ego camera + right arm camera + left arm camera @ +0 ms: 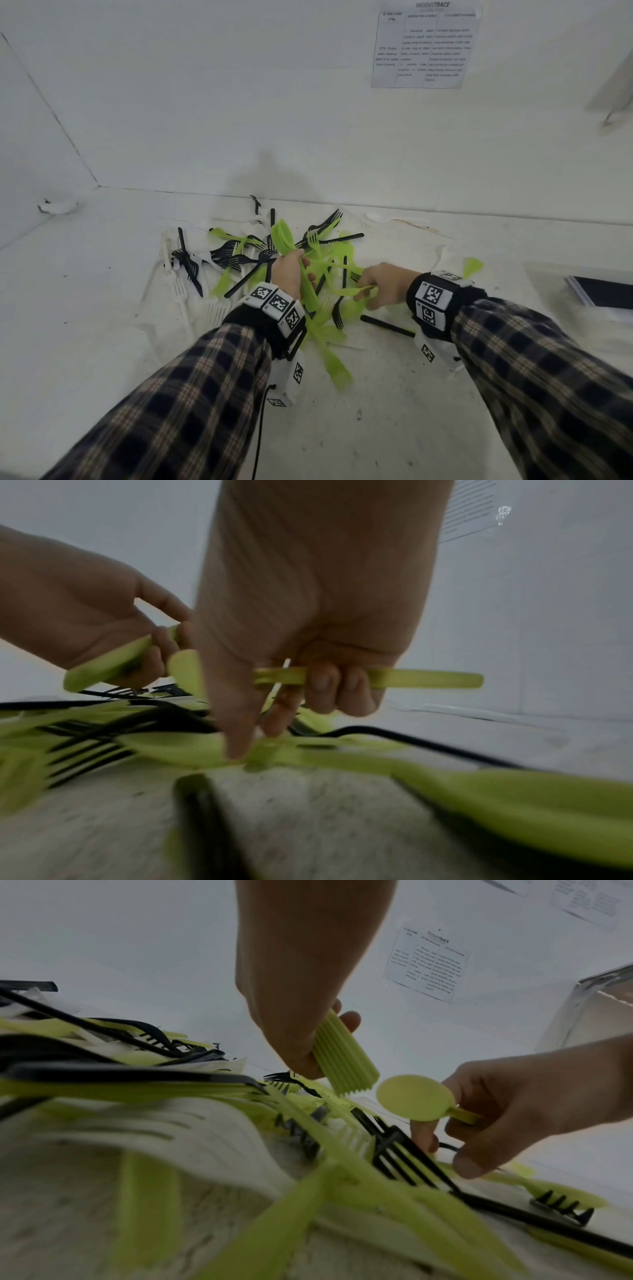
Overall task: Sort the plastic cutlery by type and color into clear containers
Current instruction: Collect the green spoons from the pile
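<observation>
A tangled pile of green, black and white plastic cutlery (260,260) lies on the white table. My left hand (295,270) grips a nested stack of green spoons (283,234), bowls pointing away and handles (342,1056) toward me. My right hand (368,291) sits just right of it, over the pile, and pinches a single green spoon (349,292). Its round bowl (414,1097) faces the left hand, and its handle (428,680) sticks out past the curled fingers. The two hands are a few centimetres apart.
A clear container (597,291) with something dark inside stands at the right table edge. White forks (209,308) lie left of my left wrist, and a loose black handle (387,325) lies under the right wrist. A printed sheet (424,48) hangs on the back wall.
</observation>
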A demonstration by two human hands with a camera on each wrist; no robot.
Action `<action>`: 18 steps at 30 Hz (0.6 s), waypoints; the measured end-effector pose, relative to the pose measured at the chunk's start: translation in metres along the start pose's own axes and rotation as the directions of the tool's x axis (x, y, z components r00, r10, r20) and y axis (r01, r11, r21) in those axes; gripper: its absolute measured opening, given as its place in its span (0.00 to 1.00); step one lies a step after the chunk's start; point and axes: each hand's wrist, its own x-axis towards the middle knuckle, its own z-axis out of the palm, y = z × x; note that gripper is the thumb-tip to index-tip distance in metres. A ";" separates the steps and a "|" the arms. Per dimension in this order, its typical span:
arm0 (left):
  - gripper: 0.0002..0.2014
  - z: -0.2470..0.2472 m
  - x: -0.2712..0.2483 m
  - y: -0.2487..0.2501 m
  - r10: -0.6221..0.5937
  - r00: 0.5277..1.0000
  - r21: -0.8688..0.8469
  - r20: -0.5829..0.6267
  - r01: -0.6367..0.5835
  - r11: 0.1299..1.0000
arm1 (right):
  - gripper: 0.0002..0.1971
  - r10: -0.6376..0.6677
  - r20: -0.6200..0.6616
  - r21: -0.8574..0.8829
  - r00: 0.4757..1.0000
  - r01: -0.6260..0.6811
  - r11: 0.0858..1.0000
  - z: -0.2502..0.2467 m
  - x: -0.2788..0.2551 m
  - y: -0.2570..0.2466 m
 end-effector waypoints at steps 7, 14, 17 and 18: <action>0.07 -0.012 -0.011 -0.005 0.022 0.999 -0.031 -0.026 -0.022 0.999 | 0.16 0.059 -0.118 -0.081 0.991 -0.069 0.994 0.020 0.002 0.001; 0.06 -0.025 -0.022 -0.009 0.029 0.996 -0.048 -0.081 -0.033 0.998 | 0.11 0.103 -0.376 0.267 0.921 0.001 0.964 0.009 -0.012 0.008; 0.06 -0.029 -0.027 -0.011 0.034 0.995 -0.063 -0.092 -0.040 0.997 | 0.11 0.133 -0.422 0.318 0.897 0.009 0.948 0.003 -0.015 0.002; 0.06 -0.030 -0.028 -0.012 0.037 0.995 -0.065 -0.091 -0.043 0.997 | 0.13 0.150 -0.416 0.334 0.897 -0.002 0.942 0.002 -0.014 0.000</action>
